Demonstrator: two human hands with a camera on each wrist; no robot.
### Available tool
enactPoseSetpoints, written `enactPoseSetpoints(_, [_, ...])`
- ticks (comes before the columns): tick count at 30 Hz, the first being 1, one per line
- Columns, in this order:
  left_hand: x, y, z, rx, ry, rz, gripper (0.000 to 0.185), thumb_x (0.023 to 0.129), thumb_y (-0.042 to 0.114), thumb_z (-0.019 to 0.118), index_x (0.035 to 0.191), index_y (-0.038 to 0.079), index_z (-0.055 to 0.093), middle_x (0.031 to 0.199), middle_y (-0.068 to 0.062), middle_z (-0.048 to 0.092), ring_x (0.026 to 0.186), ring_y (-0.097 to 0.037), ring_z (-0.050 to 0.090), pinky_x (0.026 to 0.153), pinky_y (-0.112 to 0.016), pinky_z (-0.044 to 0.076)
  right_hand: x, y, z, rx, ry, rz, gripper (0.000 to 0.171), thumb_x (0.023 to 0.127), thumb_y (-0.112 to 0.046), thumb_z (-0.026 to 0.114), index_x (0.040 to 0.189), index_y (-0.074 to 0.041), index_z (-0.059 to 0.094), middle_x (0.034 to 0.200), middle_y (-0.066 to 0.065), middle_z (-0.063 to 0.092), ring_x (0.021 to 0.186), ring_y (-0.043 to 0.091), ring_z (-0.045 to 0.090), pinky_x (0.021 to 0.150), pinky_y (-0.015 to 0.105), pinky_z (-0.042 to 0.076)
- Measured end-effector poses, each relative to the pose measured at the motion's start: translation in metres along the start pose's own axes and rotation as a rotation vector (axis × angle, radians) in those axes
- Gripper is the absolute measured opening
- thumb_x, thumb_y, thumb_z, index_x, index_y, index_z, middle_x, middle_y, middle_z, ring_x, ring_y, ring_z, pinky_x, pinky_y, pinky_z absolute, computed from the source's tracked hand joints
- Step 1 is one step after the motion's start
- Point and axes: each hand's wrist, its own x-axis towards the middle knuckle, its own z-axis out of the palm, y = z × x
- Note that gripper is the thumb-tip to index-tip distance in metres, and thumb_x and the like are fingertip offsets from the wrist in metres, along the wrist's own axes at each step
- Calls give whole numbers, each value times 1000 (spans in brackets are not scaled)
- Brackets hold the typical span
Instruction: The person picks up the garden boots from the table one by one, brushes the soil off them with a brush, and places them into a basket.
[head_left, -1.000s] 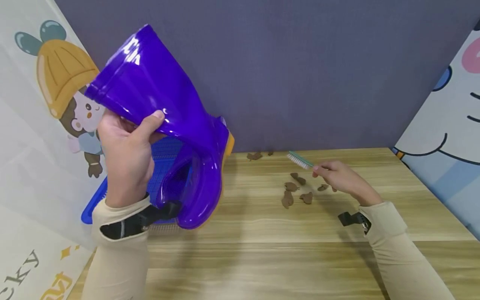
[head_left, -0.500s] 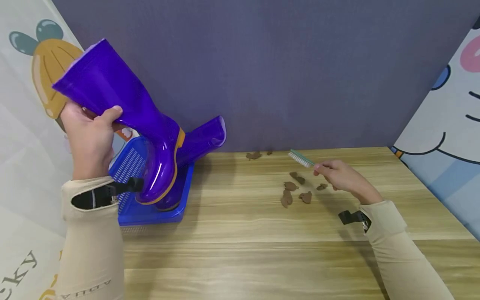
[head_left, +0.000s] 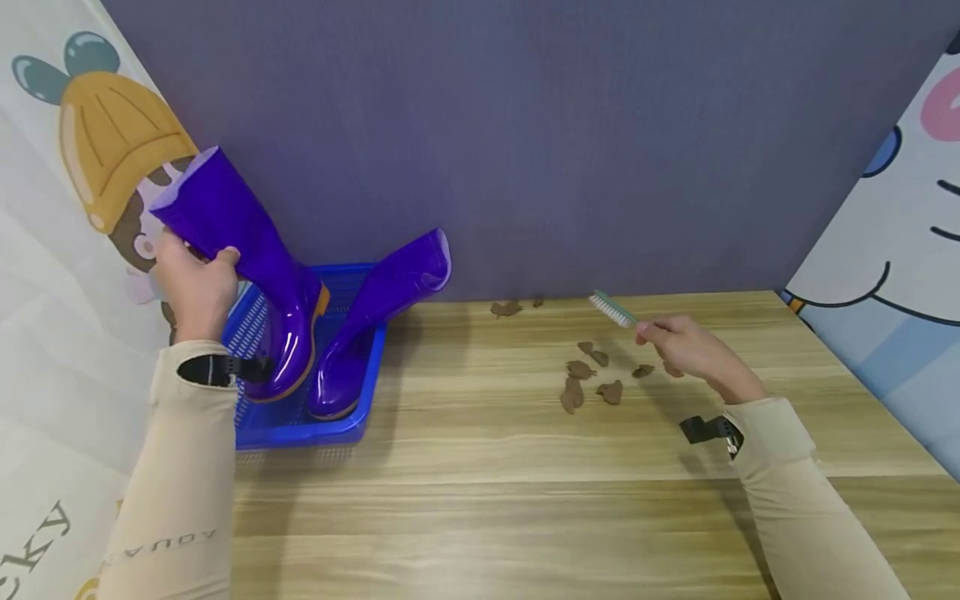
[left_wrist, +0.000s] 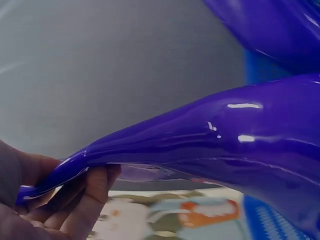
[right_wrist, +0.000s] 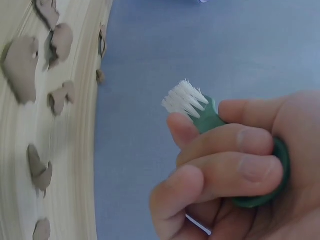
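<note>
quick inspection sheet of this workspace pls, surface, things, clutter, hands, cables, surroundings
surface: wooden table, light grain.
things: left boot, purple, tilted, foot in the blue basket; second boot stands in the basket, leaning right; green brush with white bristles.
clutter: brown mud bits on the table ahead of the right hand, a few more by the wall.
hands: left hand grips the left boot's shaft near its top; right hand grips the brush handle above the table.
cables: nothing seen.
surroundings: grey-purple back wall; cartoon panels on both sides.
</note>
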Motion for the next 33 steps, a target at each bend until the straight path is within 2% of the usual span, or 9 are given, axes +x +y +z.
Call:
enactPoseSetpoints(9, [-8, -35, 27, 52, -79, 33, 56, 95, 8, 57, 149, 3, 44, 146, -23, 56, 139, -41, 50, 119, -49, 38, 6, 25, -13, -82, 51, 72, 63, 112, -42, 24, 142, 8, 46, 61, -3, 36, 50, 10, 30, 58, 37, 43])
enactPoseSetpoints(13, [-8, -40, 33, 100, -104, 76, 53, 96, 10, 58, 147, 3, 46, 143, -25, 58, 134, -50, 50, 116, -56, 36, 7, 42, -19, -76, 69, 122, 67, 111, -46, 22, 147, 7, 42, 105, 24, 61, 49, 10, 30, 62, 41, 45])
enactPoseSetpoints(16, [-6, -41, 36, 131, -121, 122, 51, 96, 9, 59, 144, 1, 48, 141, -28, 58, 131, -56, 49, 112, -62, 35, 9, 55, -23, -90, 77, 148, 69, 110, -46, 20, 150, 8, 38, 144, 33, 44, 51, 11, 32, 67, 41, 47])
enactPoseSetpoints(19, [-6, -41, 38, 158, -141, 142, 54, 94, 9, 60, 145, 0, 46, 141, -31, 57, 130, -59, 47, 111, -65, 34, 11, 67, -28, -116, 80, 170, 70, 110, -45, 18, 152, 9, 36, 146, 35, 42, 63, 18, 43, 73, 39, 50])
enactPoseSetpoints(21, [-8, -39, 40, 168, -151, 150, 56, 93, 10, 61, 145, -1, 46, 139, -32, 57, 130, -59, 49, 112, -65, 36, 12, 73, -31, -127, 80, 187, 70, 111, -45, 18, 152, 9, 35, 133, 31, 54, 63, 19, 44, 74, 38, 51])
enactPoseSetpoints(23, [-12, -37, 40, 187, -173, 149, 61, 92, 11, 62, 148, -4, 43, 139, -35, 56, 129, -59, 49, 112, -64, 37, 13, 76, -34, -115, 73, 203, 70, 111, -44, 20, 151, 11, 35, 99, 21, 65, 59, 18, 44, 67, 38, 50])
enactPoseSetpoints(26, [-21, -34, 42, 201, -206, 172, 66, 91, 14, 64, 149, -5, 40, 136, -38, 56, 126, -60, 51, 111, -64, 39, 12, 80, -38, -103, 50, 227, 69, 111, -42, 25, 148, 14, 36, 57, -4, 43, 46, 9, 30, 57, 38, 45])
enactPoseSetpoints(28, [-28, -32, 43, 205, -242, 199, 67, 91, 17, 65, 150, -4, 40, 135, -38, 57, 124, -61, 51, 109, -65, 40, 12, 85, -39, -103, 32, 237, 68, 111, -40, 27, 147, 17, 36, 51, -9, 33, 44, 8, 28, 52, 37, 41])
enactPoseSetpoints(33, [-47, -25, 48, 232, -341, 294, 57, 92, 25, 67, 137, -5, 48, 125, -35, 63, 114, -58, 58, 99, -66, 46, 13, 99, -39, -144, 10, 260, 57, 109, -37, 31, 123, 16, 47, 53, -7, 34, 45, 7, 31, 53, 34, 42])
